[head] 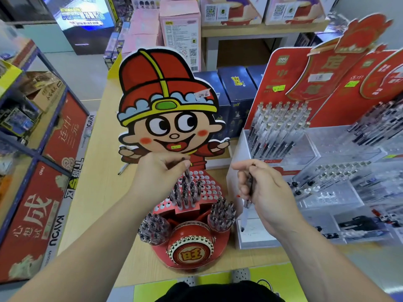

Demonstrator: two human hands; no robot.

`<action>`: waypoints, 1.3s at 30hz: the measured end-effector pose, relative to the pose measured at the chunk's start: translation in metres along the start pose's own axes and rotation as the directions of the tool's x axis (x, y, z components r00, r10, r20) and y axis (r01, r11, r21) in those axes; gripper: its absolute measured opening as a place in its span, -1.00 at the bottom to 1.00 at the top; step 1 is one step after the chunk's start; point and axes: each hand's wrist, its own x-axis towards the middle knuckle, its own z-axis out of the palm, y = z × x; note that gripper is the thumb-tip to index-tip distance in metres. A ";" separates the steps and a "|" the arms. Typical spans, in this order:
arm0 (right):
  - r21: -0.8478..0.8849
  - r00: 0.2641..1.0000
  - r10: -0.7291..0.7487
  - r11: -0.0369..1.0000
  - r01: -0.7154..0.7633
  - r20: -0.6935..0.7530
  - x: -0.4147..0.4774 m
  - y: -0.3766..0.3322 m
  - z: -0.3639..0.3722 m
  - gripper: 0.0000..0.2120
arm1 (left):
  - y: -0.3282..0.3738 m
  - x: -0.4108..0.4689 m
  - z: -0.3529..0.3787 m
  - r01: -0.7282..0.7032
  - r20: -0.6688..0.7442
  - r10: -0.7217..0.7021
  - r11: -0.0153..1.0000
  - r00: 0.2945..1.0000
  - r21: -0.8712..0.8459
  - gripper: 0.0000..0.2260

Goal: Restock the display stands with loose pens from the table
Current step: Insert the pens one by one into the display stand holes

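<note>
Left hand [160,168] is pinching a dark pen [187,174] between thumb and fingertips, holding it nearly upright with its lower end pointing down at the holed board [209,188] of the red stand [162,256]. Can't tell whether the pen tip is touching a hole. A few pens are already standing in the board's middle rows [185,195]. Two packed pen bunches [153,228] are sitting at the stand's front, either side of a red drum [190,245].

Right hand [261,188] is hanging just right of the stand, fingers curled round held pens [246,212] that are sticking out below the fist; the count is unclear.

A loose pen [122,168] is lying on the wooden table [98,192], left of the stand's base.

A cartoon cutout [168,110] is rising behind the board. To the right, a red pen display [281,118] and clear trays [338,171] are holding more pens. Dark blue boxes [237,90] are standing behind, pink boxes [181,29] further back. A blue shelf [32,149] with red boxes is running along the left.
</note>
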 end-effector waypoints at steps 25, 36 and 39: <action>0.020 0.998 -0.020 1.000 0.019 0.062 0.006 0.006 -0.002 -0.65 | -0.004 -0.002 0.003 -0.042 0.112 0.021 0.981 0.994 0.188 -0.93; -0.385 0.973 -0.189 0.895 0.226 0.132 0.009 -0.002 -0.003 -0.69 | -0.018 -0.002 0.005 0.032 0.314 -0.078 0.988 0.946 0.150 -0.61; -0.455 0.951 -0.261 0.835 0.309 0.167 0.015 -0.010 0.002 -0.71 | -0.021 -0.006 0.003 0.064 0.266 -0.087 0.993 0.960 0.095 -0.79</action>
